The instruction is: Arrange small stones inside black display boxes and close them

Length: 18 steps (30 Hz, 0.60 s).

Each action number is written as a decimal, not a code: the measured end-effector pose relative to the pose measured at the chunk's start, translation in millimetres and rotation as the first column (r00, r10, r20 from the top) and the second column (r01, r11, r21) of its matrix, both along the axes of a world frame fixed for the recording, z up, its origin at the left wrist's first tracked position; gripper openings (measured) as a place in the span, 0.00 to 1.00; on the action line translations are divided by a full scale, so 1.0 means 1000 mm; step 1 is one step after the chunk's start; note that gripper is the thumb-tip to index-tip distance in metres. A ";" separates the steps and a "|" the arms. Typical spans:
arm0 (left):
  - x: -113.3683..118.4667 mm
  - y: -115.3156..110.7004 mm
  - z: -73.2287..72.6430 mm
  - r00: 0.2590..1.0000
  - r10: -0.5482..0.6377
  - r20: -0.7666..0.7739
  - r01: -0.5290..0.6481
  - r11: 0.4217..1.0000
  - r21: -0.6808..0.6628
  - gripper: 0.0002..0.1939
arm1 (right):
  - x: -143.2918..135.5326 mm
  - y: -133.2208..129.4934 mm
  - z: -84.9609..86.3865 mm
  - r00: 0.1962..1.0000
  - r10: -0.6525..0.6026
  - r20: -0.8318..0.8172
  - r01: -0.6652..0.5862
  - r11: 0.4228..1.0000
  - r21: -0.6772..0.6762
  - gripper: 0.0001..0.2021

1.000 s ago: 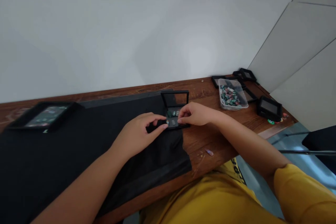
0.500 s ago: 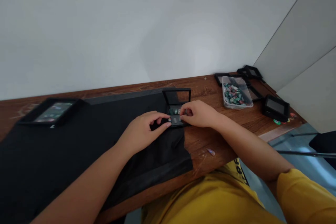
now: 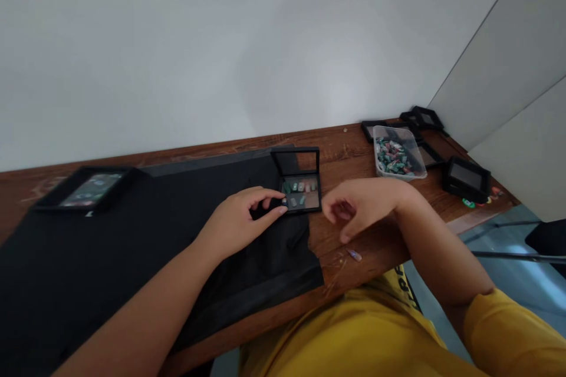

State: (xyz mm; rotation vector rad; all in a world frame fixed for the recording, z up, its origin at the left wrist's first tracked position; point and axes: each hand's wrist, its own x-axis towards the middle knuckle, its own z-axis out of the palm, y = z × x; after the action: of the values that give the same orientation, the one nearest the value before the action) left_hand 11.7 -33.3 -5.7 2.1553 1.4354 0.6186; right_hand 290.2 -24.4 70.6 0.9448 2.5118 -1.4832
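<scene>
A small black case (image 3: 312, 205) stands with its windowed lid (image 3: 295, 160) raised. Inside lie several small press-on nails (image 3: 300, 187), green, pale and pink, in a row, with others below them. At the case's left edge, my left hand (image 3: 241, 217) pinches the rim between thumb and forefinger. My right hand (image 3: 367, 206) is off the case, to its right, fingers loosely curled and thumb apart; nothing shows in it. Below that hand, a loose pale purple nail (image 3: 354, 255) lies on the wood.
A clear plastic tub (image 3: 415, 162) of green and red pieces stands at the right. Several black cases (image 3: 466, 179) lie around it. Another black case (image 3: 88, 189), holding pieces, is at left on the black mat (image 3: 154, 259). The wall (image 3: 177, 59) rises behind the table.
My right hand has left the inside of the case and moved right and toward me, its fingers loosened. My left hand stays at the case's edge. More of the nails now show.
</scene>
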 end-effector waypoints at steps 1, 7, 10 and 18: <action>0.000 0.000 0.000 1.000 -0.003 -0.003 0.003 1.000 0.001 0.22 | 0.002 -0.001 0.002 0.995 0.094 0.031 -0.091 0.993 -0.079 0.16; -0.002 0.001 -0.001 1.000 0.012 -0.017 -0.012 1.000 0.000 0.22 | -0.010 -0.011 0.002 0.940 0.217 0.264 -0.203 0.976 -0.080 0.22; -0.002 0.001 -0.001 1.000 0.014 -0.014 -0.014 1.000 0.003 0.22 | -0.015 -0.014 0.002 0.929 0.174 0.327 -0.177 0.984 -0.019 0.20; -0.003 0.001 -0.001 1.000 0.013 -0.006 -0.013 1.000 0.000 0.22 | -0.011 -0.013 0.010 0.928 0.030 0.372 -0.076 0.991 0.109 0.12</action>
State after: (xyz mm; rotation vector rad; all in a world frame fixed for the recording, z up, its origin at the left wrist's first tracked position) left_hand 9.0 -32.4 -6.8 2.1508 1.4541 0.6169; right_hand 279.1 -36.9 80.3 1.0506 2.3466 -1.0275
